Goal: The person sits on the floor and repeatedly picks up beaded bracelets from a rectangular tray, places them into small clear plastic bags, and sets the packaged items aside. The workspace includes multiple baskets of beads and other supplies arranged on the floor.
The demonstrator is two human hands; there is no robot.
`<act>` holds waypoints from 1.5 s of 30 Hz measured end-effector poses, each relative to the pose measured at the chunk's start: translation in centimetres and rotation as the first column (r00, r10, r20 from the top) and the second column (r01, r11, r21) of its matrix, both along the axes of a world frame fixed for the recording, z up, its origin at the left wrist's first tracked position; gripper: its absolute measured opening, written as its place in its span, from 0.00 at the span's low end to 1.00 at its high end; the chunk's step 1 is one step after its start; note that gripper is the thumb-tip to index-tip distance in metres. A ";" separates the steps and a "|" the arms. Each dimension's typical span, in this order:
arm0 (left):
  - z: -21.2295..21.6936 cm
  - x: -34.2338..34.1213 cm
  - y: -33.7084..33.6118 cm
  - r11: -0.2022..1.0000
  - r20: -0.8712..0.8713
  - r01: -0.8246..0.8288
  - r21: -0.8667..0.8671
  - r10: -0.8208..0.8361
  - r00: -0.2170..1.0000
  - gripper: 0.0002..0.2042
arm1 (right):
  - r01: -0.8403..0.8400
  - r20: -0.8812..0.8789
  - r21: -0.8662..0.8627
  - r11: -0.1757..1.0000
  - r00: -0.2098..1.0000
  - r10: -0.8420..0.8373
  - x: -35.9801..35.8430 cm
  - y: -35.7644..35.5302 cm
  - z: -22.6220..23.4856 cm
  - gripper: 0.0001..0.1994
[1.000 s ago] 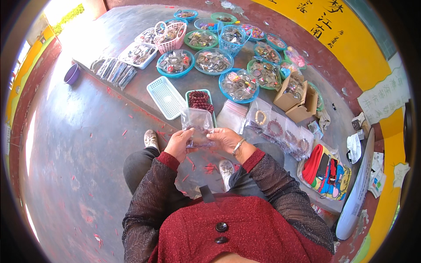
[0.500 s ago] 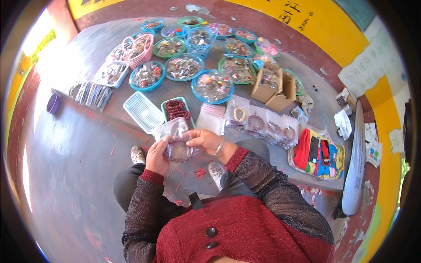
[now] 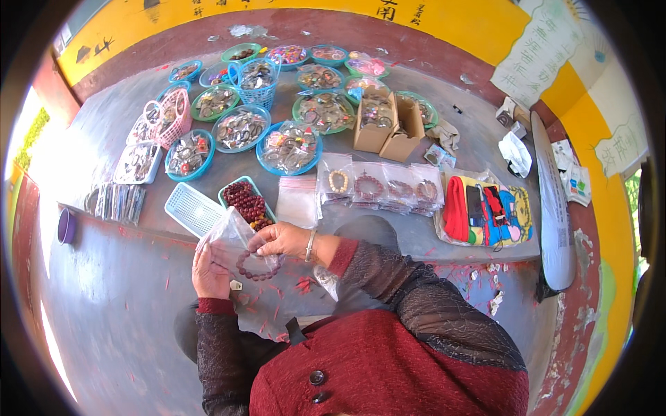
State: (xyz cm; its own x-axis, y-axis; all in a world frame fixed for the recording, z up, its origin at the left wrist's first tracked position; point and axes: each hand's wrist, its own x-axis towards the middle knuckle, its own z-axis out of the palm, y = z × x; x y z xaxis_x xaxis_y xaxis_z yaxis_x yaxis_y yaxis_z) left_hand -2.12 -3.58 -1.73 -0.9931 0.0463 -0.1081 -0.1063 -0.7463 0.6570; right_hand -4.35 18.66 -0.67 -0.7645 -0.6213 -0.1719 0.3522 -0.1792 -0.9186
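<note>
A clear plastic bag (image 3: 230, 234) is stretched between my hands above the floor. My left hand (image 3: 210, 276) is closed on its left edge, fingers up. My right hand (image 3: 283, 240), wearing a silver bangle, pinches at the bag's right side. Below the right fingers hangs a bracelet of dark purple beads (image 3: 258, 278); whether it lies inside the bag or in front of it, I cannot tell. Just beyond my hands stands a green-rimmed basket (image 3: 266, 201) of dark red bead bracelets. Next to it is a white lattice basket (image 3: 194, 209).
On the raised ledge lie a stack of clear bags (image 3: 297, 200) and bagged bracelets (image 3: 368, 186). Behind them stand blue basins (image 3: 316, 154) of bagged trinkets and cardboard boxes (image 3: 378, 142). A folded colourful cloth bundle (image 3: 454, 218) sits right; a purple bowl (image 3: 66, 227) far left.
My left hand has moved left and down with the bag, which is now spread wider. The bracelet hangs lower, under the right hand. The view has shifted right.
</note>
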 end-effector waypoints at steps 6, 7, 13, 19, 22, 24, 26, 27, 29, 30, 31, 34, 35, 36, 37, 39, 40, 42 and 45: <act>0.6 0.1 0.9 0.992 0.109 -0.089 -0.095 0.099 0.989 0.14 | 0.092 -0.022 -0.017 0.996 0.995 -0.092 0.2 3.0 0.9 0.12; 1.0 0.1 1.0 0.990 0.108 -0.085 -0.109 0.097 0.989 0.14 | 0.116 0.001 -0.034 0.993 0.993 -0.116 0.3 3.7 1.2 0.12; 0.6 0.5 1.3 0.990 0.183 -0.024 -0.137 0.049 0.982 0.14 | 0.377 0.066 -0.125 0.918 0.926 -0.371 -0.6 12.6 4.7 0.12; -0.6 0.4 1.3 0.985 0.194 0.080 -0.153 -0.049 0.980 0.15 | 0.735 0.215 -0.022 0.678 0.666 -0.715 -4.2 26.2 -2.3 0.09; -1.4 0.5 0.6 0.981 0.201 0.102 -0.164 -0.068 0.977 0.16 | 0.802 0.223 0.198 0.564 0.523 -0.822 -4.3 28.2 -4.7 0.05; -1.3 0.4 1.1 0.981 0.211 0.115 -0.155 -0.080 0.974 0.15 | 0.812 0.232 0.269 0.518 0.467 -0.853 -4.6 29.7 -7.2 0.05; -1.0 0.3 1.9 0.982 0.229 0.120 -0.143 -0.086 0.970 0.13 | 0.819 0.271 0.312 0.481 0.409 -0.872 -4.6 30.2 -8.7 0.04; -1.1 0.2 2.0 0.981 0.236 0.132 -0.146 -0.095 0.967 0.13 | 0.817 0.283 0.308 0.488 0.411 -0.867 -4.9 30.4 -9.4 0.04; -1.3 0.1 2.0 0.976 0.255 0.149 -0.156 -0.106 0.961 0.13 | 0.808 0.315 0.300 0.507 0.418 -0.852 -5.4 30.0 -10.3 0.04; -1.4 0.0 2.0 0.973 0.261 0.164 -0.163 -0.117 0.958 0.12 | 0.808 0.323 0.308 0.503 0.408 -0.854 -5.7 29.9 -10.6 0.04; -1.4 -0.1 2.1 0.969 0.266 0.177 -0.170 -0.128 0.955 0.12 | 0.802 0.303 0.331 0.497 0.408 -0.861 -5.9 29.7 -10.9 0.05; -1.2 -0.1 2.5 0.960 0.273 0.196 -0.200 -0.137 0.952 0.12 | 0.767 0.168 0.452 0.455 0.427 -0.888 -6.1 29.9 -12.0 0.06; -1.1 -0.2 2.8 0.957 0.273 0.202 -0.208 -0.141 0.952 0.12 | 0.742 0.072 0.525 0.417 0.449 -0.891 -5.9 30.6 -12.5 0.07; -1.0 -0.3 3.2 0.955 0.274 0.210 -0.207 -0.149 0.950 0.12 | 0.717 -0.022 0.591 0.369 0.472 -0.882 -5.7 31.4 -12.9 0.07; -0.9 -0.2 3.0 0.955 0.277 0.207 -0.211 -0.145 0.950 0.12 | 0.691 -0.077 0.632 0.351 0.507 -0.859 -5.8 31.1 -12.9 0.07; -0.7 0.1 2.8 0.953 0.280 0.204 -0.223 -0.138 0.950 0.12 | 0.640 -0.180 0.707 0.302 0.575 -0.798 -5.9 30.7 -12.7 0.08; -0.4 0.1 2.8 0.951 0.279 0.205 -0.232 -0.137 0.950 0.12 | 0.638 -0.225 0.720 0.275 0.589 -0.776 -5.9 30.4 -12.5 0.08; -0.1 0.3 2.8 0.947 0.284 0.203 -0.247 -0.130 0.950 0.11 | 0.634 -0.312 0.741 0.220 0.615 -0.724 -5.9 29.8 -12.1 0.09; 0.4 0.1 3.6 0.944 0.284 0.221 -0.247 -0.147 0.947 0.11 | 0.539 -0.432 0.841 0.041 0.716 -0.549 -6.0 31.3 -12.3 0.12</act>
